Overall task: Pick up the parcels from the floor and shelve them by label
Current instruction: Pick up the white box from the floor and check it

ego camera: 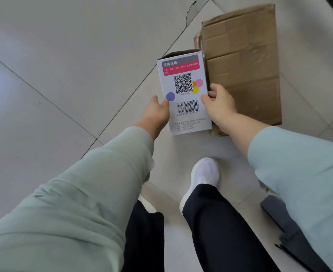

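A white printed box (185, 114) with a QR code, a barcode, a red band and coloured dots is held between both hands above the tiled floor. My left hand (157, 112) presses on its left edge. My right hand (218, 106) grips its right edge, thumb on the printed face and fingers round the side. To its right a brown cardboard parcel (242, 61), creased and taped, lies flat on the floor, partly behind the white box and my right hand.
Pale floor tiles (53, 55) with dark grout lines spread to the left and beyond; a crack runs at the top centre. My white shoe (204, 175) stands below the box. A dark grey object (285, 228) lies at the lower right.
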